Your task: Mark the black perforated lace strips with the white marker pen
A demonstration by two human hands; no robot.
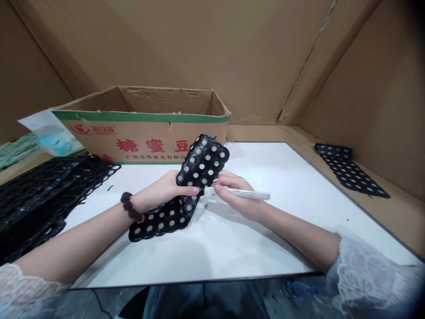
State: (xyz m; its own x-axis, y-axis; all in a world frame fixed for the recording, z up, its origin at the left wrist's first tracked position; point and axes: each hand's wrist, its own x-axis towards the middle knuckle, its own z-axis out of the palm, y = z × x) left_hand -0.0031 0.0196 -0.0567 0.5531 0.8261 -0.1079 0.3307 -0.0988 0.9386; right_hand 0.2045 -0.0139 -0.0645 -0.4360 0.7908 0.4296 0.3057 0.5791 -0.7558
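Observation:
A black strip with rows of pale round dots (206,161) is folded over above the white board, its lower part lying toward the left. My left hand (172,188) grips the strip at its middle, thumb across the front. Between the fingers of my right hand (237,192) is a white pen-like tool (249,194), its tip at the strip's right edge beside my left thumb. The tip itself is too small to make out clearly.
A cardboard box with red lettering (146,137) stands behind the white board (265,239). Black perforated sheets (40,195) are piled at the left. Another dotted strip (352,170) lies on cardboard at the right. Cardboard walls (252,57) rise behind.

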